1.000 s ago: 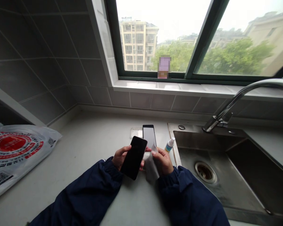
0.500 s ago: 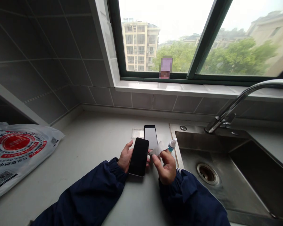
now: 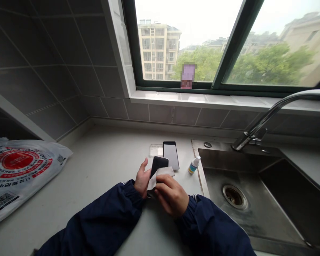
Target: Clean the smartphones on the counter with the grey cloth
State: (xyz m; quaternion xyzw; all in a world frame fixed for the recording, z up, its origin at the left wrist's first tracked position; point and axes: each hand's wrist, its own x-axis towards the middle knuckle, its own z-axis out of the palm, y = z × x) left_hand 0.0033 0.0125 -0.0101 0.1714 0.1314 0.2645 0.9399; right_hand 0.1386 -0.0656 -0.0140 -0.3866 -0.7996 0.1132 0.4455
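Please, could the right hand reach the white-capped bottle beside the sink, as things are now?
Probably yes: nothing visible stands between the right hand and the white-capped bottle. However, this hand holds the pale cloth, so it may need to release that first.

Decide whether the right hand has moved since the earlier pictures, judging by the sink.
Yes: the right hand has moved left, away from the sink, bringing the cloth over the held phone.
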